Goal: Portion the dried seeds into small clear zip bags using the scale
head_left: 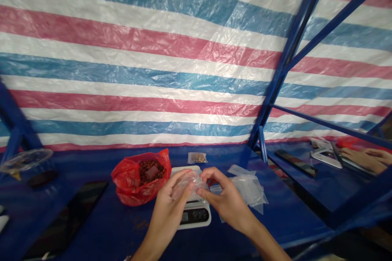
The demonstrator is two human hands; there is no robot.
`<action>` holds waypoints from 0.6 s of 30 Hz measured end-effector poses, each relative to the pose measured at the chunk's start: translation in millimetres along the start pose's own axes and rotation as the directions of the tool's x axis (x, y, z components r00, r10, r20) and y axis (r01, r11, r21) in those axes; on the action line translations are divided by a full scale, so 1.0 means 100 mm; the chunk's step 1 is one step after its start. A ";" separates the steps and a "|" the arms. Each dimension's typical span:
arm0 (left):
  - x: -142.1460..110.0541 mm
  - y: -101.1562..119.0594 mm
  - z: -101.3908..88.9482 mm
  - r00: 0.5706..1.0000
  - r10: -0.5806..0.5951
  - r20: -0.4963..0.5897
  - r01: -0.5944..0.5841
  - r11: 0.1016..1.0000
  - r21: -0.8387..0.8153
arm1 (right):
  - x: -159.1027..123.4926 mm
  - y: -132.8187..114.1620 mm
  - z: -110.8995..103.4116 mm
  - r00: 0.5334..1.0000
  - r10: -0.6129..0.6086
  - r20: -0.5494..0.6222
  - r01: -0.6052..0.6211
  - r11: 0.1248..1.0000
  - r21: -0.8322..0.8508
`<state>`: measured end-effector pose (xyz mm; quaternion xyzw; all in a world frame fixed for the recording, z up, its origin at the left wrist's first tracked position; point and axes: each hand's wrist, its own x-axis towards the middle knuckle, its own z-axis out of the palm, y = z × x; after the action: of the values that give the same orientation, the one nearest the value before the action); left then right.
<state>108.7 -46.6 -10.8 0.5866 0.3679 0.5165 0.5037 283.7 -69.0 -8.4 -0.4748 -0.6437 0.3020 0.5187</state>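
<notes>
A clear plastic bag (196,184) is stretched between my two hands above a white digital scale (194,225). My left hand (171,195) is closed on the bag's left side, thumb and fingers pinching it. On the other side, my right hand (222,195) grips it between thumb and fingertips. The hands cover much of the scale's plate. Left of them sits an open red plastic bag (131,189) of dark reddish-brown bits, with a brownish block (151,172) on top. More flat clear bags (251,189) lie to the right. Behind the scale is a small filled bag (197,158).
A clear round container (27,161) stands at the far left, near a long dark flat panel (69,220). Blue metal bars (275,77) rise at the right. Beyond them, another person's hands (364,159) rest by a white device (326,159). Striped sheeting (137,69) hangs behind.
</notes>
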 end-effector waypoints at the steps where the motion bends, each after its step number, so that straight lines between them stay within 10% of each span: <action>1: 0.01 0.01 -0.01 1.000 -0.007 -0.005 0.007 1.000 0.007 | 0.00 0.01 0.00 1.000 0.004 0.009 -0.004 1.000 0.019; 18: 0.10 0.00 -0.20 0.989 -0.030 -0.147 0.035 0.999 0.029 | 0.00 -0.15 0.19 0.986 -0.034 0.162 0.049 0.995 -0.090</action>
<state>91.4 -33.3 -9.0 0.5488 0.4215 0.5441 0.4744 260.9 -72.6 -0.5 -0.4593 -0.7064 0.2977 0.4488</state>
